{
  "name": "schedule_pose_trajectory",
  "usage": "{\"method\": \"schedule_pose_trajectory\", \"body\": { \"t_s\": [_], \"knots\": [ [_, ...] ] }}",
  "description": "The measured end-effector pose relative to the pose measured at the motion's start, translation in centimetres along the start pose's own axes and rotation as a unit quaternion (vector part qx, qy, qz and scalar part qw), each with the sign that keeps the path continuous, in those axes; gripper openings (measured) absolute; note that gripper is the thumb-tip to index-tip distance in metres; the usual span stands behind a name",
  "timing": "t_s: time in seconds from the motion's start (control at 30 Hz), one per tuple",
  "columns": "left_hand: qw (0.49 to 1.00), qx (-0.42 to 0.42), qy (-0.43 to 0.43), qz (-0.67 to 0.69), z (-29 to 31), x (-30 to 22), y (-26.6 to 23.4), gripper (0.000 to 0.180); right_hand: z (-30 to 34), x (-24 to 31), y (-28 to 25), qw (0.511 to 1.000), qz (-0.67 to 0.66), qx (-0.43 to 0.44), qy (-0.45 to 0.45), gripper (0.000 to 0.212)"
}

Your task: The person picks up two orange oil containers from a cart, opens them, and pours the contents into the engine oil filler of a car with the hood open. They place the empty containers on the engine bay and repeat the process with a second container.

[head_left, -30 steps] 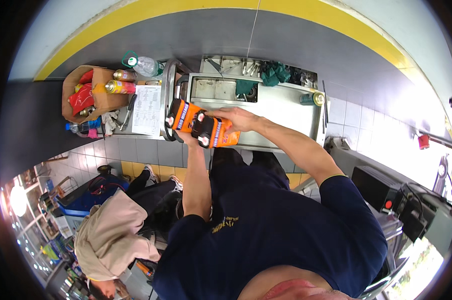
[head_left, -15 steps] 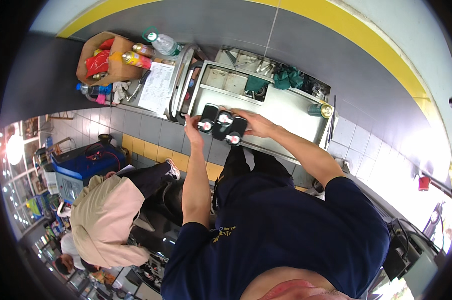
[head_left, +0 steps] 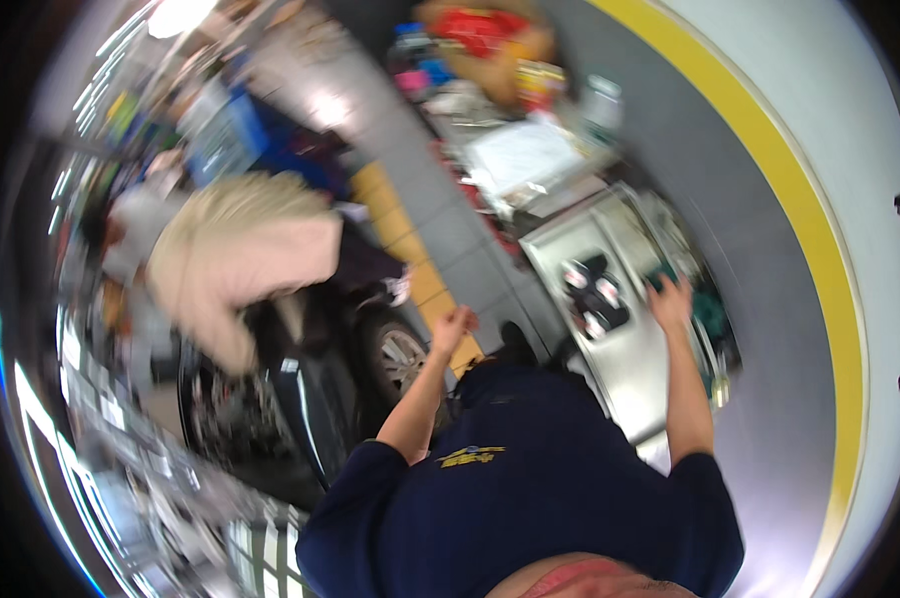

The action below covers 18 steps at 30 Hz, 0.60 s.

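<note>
My left hand (head_left: 454,327) is over the floor, left of the metal cart. Its fingers are loosely bent and apart, and I see nothing in them. Over the cart's far side is my right hand (head_left: 672,302), its fingertips at a dark green cloth (head_left: 658,272). Blur hides whether they grip it. Several black parts with white-and-red round ends (head_left: 598,295) lie together on the silvery cart top (head_left: 637,384), to the left of my right hand and apart from it.
Beyond the cart, another surface bears a white paper sheet (head_left: 522,154), a cardboard box (head_left: 500,75) with red packs and a clear bottle (head_left: 601,103). On the left, a person in a beige top (head_left: 246,239) bends over a dark car with a wheel (head_left: 398,354).
The black parts have left both hands and lie on the cart. My left hand has drawn away from them; my right hand has moved to the cart's far side. The view has swung left.
</note>
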<state>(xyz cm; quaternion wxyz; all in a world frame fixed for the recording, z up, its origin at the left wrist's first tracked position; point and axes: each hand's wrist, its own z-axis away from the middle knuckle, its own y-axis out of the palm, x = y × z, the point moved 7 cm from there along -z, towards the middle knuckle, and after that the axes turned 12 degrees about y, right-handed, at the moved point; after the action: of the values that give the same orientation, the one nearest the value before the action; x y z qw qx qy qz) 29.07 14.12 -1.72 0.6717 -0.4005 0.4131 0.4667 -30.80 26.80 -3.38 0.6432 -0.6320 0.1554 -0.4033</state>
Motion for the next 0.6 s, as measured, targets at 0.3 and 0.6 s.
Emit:
{"method": "schedule_pose_trajectory", "body": {
  "t_s": [0.3,0.6],
  "knots": [
    [0.953,-0.195,-0.187,0.140,10.5,14.1,-11.0,0.043,-3.6,-0.5,3.3,0.980,0.182,0.055,0.056,0.060],
    [0.929,-0.336,-0.076,0.135,16.9,9.4,-16.9,0.044,-5.0,3.5,2.2,0.931,0.314,0.067,0.176,0.044]
  ]
}}
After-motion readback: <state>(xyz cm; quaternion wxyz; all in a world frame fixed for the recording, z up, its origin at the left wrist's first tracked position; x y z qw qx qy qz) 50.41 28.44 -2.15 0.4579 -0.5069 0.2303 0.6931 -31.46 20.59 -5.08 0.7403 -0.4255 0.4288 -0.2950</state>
